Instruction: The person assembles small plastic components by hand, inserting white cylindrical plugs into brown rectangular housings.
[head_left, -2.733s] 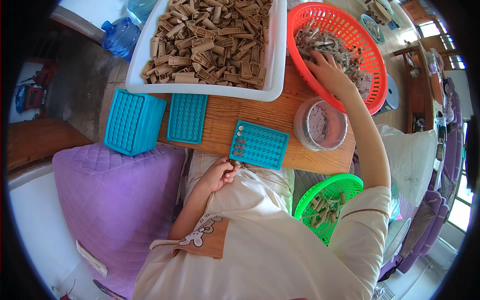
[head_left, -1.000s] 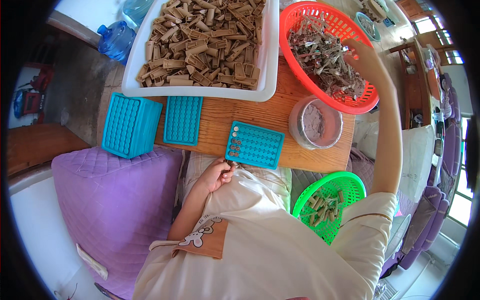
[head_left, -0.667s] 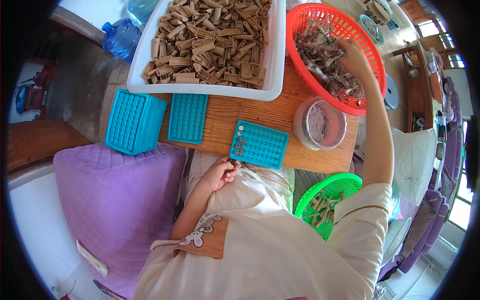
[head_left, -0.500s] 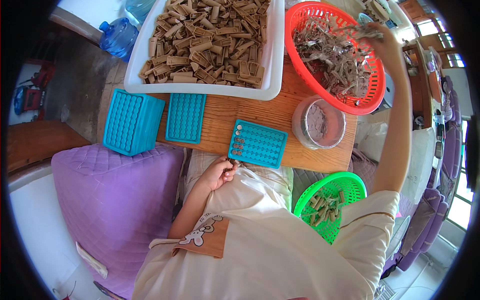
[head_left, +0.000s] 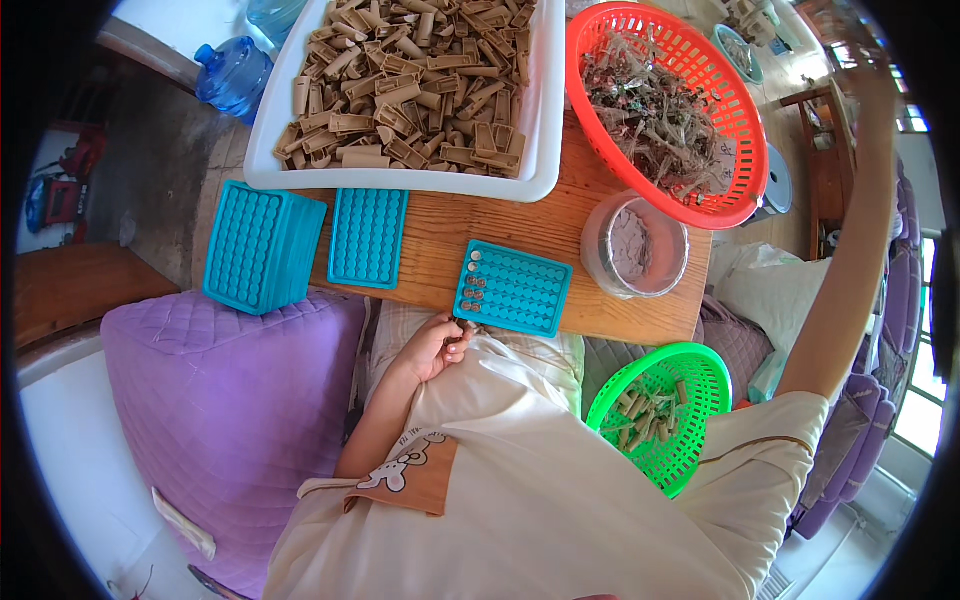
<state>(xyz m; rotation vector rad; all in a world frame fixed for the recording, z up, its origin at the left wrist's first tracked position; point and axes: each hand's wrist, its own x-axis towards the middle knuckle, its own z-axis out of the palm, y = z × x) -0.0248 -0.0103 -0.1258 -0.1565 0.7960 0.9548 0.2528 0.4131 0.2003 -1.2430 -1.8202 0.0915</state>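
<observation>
My left hand [head_left: 438,346] is closed in my lap, just below the near left corner of a teal tray [head_left: 518,290]. Between its fingertips is something small and dark that I cannot make out. The tray has rows of round pockets; several small round pieces fill the left end. My right arm stretches out to the far right, beyond the red basket [head_left: 748,180], which holds a tangled heap of clear, thin plastic-like pieces [head_left: 655,115]. The right hand [head_left: 866,62] is smeared by motion near the picture's rim, so its fingers and anything in them do not show.
A white bin [head_left: 400,182] of brown half-tube pieces stands at the back. Left are a stack of teal trays [head_left: 262,248] and a single tray [head_left: 368,238]. A tub of pale powder [head_left: 636,245] stands right, a green basket [head_left: 712,385] below it.
My right hand has left the red basket, where it held a clump of the clear pieces, and moved out to the far right. My left hand has stayed in place.
</observation>
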